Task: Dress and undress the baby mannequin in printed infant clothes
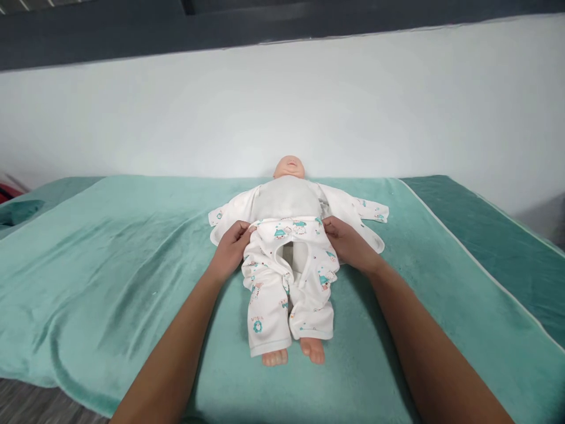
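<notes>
A baby doll (290, 167) lies on its back, head toward the wall and feet toward me. It wears white baby pants (271, 306) printed with small teal and pink figures, with an opening at the crotch. My left hand (233, 247) pinches the waistband at its left side. At the right side of the waistband, my right hand (351, 244) grips the same pants. A white baby top (342, 206) with printed sleeve ends is spread out at both sides of the doll's pale torso. Both doll feet (312, 350) stick out of the pant legs.
A teal blanket (132, 265) with wrinkles at the left covers the bed. Darker teal cloth (489, 235) shows beyond its pale edge on the right. The white wall (282, 106) stands right behind the doll's head. Dark floor (35, 403) shows at the lower left.
</notes>
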A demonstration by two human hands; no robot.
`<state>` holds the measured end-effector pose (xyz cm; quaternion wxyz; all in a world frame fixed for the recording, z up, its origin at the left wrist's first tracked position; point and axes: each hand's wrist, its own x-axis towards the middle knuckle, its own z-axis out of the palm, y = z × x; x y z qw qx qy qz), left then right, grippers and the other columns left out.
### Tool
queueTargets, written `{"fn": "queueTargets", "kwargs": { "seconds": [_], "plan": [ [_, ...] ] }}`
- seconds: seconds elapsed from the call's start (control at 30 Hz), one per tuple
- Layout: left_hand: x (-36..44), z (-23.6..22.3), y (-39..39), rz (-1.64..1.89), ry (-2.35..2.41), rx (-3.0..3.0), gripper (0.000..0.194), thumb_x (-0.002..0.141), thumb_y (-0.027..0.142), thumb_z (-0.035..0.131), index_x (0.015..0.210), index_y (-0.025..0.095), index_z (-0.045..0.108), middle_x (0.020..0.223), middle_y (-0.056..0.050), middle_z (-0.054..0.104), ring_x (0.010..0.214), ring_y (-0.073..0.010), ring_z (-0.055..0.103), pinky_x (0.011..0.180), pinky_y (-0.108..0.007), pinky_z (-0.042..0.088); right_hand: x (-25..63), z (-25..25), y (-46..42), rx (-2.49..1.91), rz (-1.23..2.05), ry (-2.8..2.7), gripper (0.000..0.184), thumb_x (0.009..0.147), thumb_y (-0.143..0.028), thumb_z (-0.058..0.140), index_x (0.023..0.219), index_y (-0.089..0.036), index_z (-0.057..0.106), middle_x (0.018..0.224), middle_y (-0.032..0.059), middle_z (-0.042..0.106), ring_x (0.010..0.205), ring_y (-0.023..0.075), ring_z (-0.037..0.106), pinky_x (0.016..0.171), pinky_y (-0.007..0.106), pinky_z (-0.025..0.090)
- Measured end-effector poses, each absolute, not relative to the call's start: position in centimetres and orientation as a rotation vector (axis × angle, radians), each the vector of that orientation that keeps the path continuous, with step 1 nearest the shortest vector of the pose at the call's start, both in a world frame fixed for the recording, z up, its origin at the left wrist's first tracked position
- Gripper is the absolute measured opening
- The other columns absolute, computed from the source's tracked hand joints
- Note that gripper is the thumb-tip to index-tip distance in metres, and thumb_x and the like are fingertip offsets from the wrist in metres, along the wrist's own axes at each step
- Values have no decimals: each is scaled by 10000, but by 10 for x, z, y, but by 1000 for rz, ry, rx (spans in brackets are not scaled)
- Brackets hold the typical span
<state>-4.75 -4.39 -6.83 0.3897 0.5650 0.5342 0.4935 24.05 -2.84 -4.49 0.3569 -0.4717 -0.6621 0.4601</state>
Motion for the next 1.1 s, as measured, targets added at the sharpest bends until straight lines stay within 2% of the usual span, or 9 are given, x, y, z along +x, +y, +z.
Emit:
{"fn": "queueTargets", "kwargs": {
  "seconds": [0.13,0.3,0.43,0.57,0.7,0.9,1.0,1.1],
  "plan": [
    [-51,-66,-45,1175,1281,1279,394,901,603,583,854,212,601,700,41,516,600,-109,414,524,-227,321,241,-44,-31,-1149,1269,-1752,322,775,-444,706,866,-239,476,794,-21,622,736,170,559,625,276,430],
    [-50,-62,-44,1107,1109,1035,342,869,533,671,863,194,623,781,9,582,655,-114,478,574,-228,428,236,-48,-26,-1326,1109,-1819,249,784,-360,700,913,-223,537,942,31,693,884,220,622,726,301,467],
    [-49,-61,-43,1084,1014,919,286,827,438,750,868,186,620,800,9,589,676,-105,509,604,-222,473,232,-49,-24,-1411,1075,-1808,290,787,-305,698,1018,-215,548,1083,89,719,973,250,654,783,313,492],
    [-48,-61,-43,1079,984,899,302,822,446,761,865,181,622,797,5,585,665,-105,517,581,-223,472,231,-49,-26,-1428,1041,-1768,336,812,-270,656,1116,-194,536,1158,129,716,1041,263,661,832,327,501],
    [-48,-60,-46,1063,1024,933,350,831,496,746,879,174,619,795,0,567,669,-105,507,553,-210,456,231,-52,-27,-1407,1019,-1693,309,835,-284,600,1124,-207,523,1140,119,725,1001,259,679,824,347,509],
    [-54,-58,-51,1072,995,1039,415,798,480,784,728,168,520,657,54,382,548,-55,316,452,-174,271,226,-60,-23,-1363,993,-1454,246,787,-276,579,1018,-255,497,1005,55,747,846,249,679,751,370,503],
    [-57,-60,-49,1121,957,1053,406,786,473,792,714,162,540,647,51,406,543,-57,334,463,-182,277,224,-63,-22,-1350,840,-1445,207,787,-277,583,984,-251,524,1012,61,732,878,251,668,784,390,498],
    [-56,-63,-46,1200,940,1077,351,760,442,816,779,161,608,690,33,513,574,-69,439,507,-184,345,224,-63,-22,-1319,648,-1480,196,792,-248,573,988,-247,556,1011,68,700,883,245,654,791,400,506]
  ]
}}
